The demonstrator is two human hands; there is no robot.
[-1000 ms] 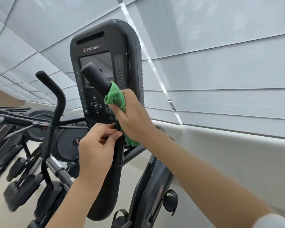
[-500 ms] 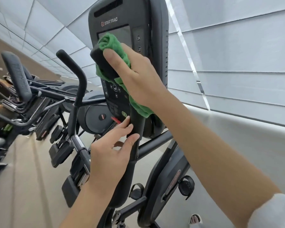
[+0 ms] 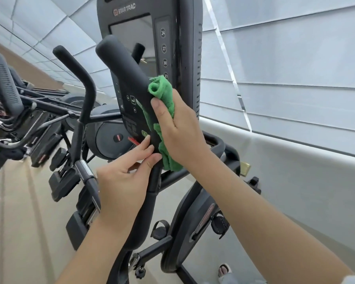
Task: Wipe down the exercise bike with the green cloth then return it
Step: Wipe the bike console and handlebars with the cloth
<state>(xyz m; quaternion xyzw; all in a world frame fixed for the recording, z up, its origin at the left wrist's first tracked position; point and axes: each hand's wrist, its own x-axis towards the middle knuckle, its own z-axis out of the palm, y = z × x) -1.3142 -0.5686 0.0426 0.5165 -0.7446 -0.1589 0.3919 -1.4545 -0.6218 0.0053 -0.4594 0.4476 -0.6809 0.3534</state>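
Note:
The black exercise bike stands right in front of me, its console (image 3: 148,21) with a screen and numbered buttons at the top. A black handlebar (image 3: 123,62) rises in front of the console. My right hand (image 3: 178,128) grips the green cloth (image 3: 162,93) wrapped round the middle of that handlebar, thumb on the near side. My left hand (image 3: 123,185) holds the bar just below the cloth, fingers straight along it and thumb against it. The bike's lower body (image 3: 193,228) and a pedal (image 3: 219,224) show beneath my arms.
A second handlebar (image 3: 76,64) stands to the left. A row of other gym machines (image 3: 19,119) runs off to the left. White window blinds (image 3: 285,68) and a pale ledge (image 3: 295,171) fill the right side. A sandalled foot (image 3: 223,270) shows at the bottom.
My right hand has slid the cloth down from the handlebar's tip to its middle, after going up to the tip a moment before. The left hand stays on the bar below.

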